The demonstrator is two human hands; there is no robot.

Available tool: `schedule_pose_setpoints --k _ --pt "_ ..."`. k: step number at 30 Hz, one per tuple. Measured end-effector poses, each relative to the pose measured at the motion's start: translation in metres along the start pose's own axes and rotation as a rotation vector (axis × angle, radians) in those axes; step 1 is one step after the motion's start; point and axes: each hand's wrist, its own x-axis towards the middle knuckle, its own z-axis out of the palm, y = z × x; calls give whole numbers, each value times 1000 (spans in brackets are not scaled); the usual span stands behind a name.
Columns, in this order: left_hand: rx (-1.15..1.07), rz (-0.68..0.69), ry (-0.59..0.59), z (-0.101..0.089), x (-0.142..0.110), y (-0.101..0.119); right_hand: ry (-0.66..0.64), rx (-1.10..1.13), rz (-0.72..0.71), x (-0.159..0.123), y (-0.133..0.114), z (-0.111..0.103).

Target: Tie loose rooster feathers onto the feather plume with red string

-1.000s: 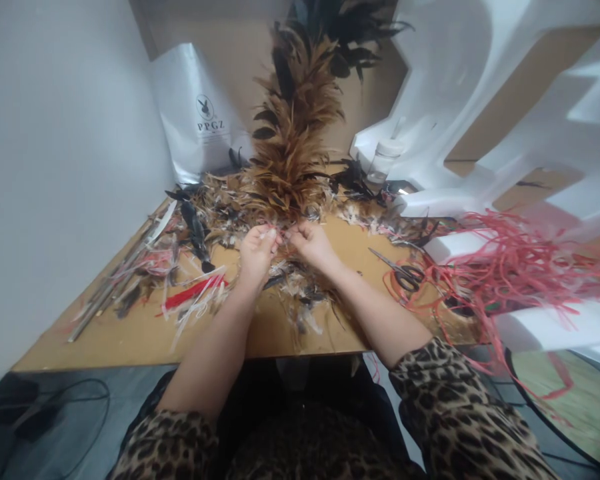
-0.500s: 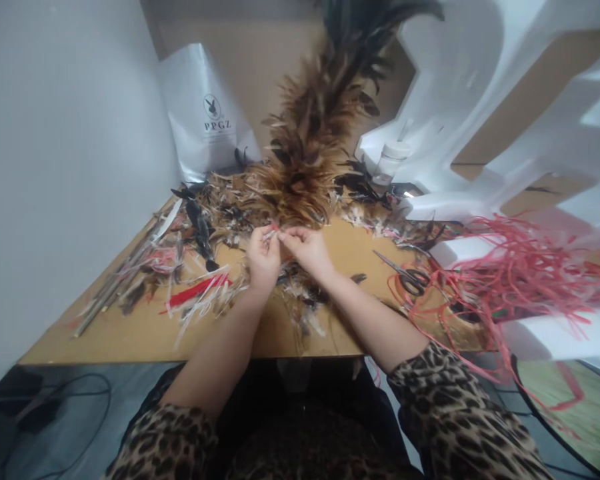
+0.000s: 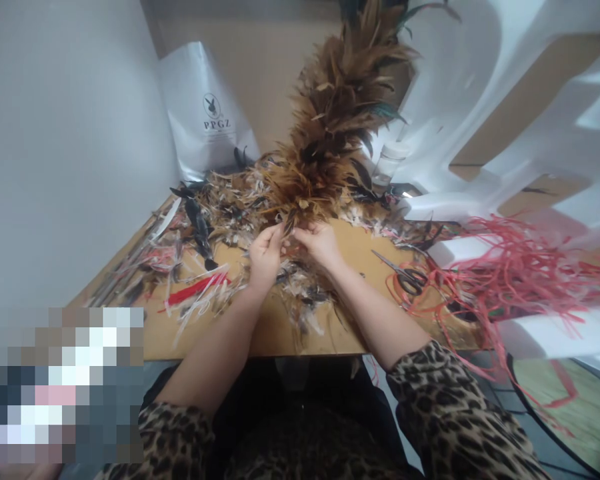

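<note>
A long feather duster [image 3: 330, 133], thick with brown and some dark feathers, rises from the middle of the table toward the back. Its lower end is between my hands. My left hand [image 3: 267, 259] is closed in a pinch at the base feathers of the duster. Close beside it, my right hand [image 3: 322, 245] pinches at the same end, thumb and fingers together. Exactly what lies between the fingertips is too small to make out. Below my hands lie loose feathers [image 3: 303, 300].
Scissors [image 3: 405, 277] lie right of my hands, by a tangle of pink strips [image 3: 525, 273]. Left are red strips [image 3: 195, 290] and a black feather bunch [image 3: 199, 227]. A white bag [image 3: 207, 113] and clear jar [image 3: 390, 163] stand behind. Pixelation hides the lower left.
The duster has turned and leans slightly further right, showing more brown feathers. My right hand has shifted a little right, away from the left. A pixelated patch has appeared at lower left.
</note>
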Motion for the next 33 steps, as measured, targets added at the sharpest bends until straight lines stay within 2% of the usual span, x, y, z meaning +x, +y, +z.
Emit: schedule_pose_setpoints --k 2,5,8,10,16,22,27,33 --pt "-132 -73 -21 3 2 -4 -54 51 21 1 1 -4" --pt "-268 -169 -92 7 3 -5 -66 68 59 3 6 -10" --pt "-341 -228 -197 10 0 0 -65 -13 80 5 8 -14" --pt "-369 -253 -222 10 -1 3 -74 -65 65 5 7 -16" --pt "-386 -249 -232 6 -2 4 -72 -159 -1 2 3 -18" --pt "-318 -246 -188 7 -2 5 -51 -114 8 2 5 -15" --pt "-304 -249 -116 7 0 6 23 -301 -88 -1 -3 -15" --pt "-286 -278 -88 8 1 3 26 -484 -190 -4 -13 -18"
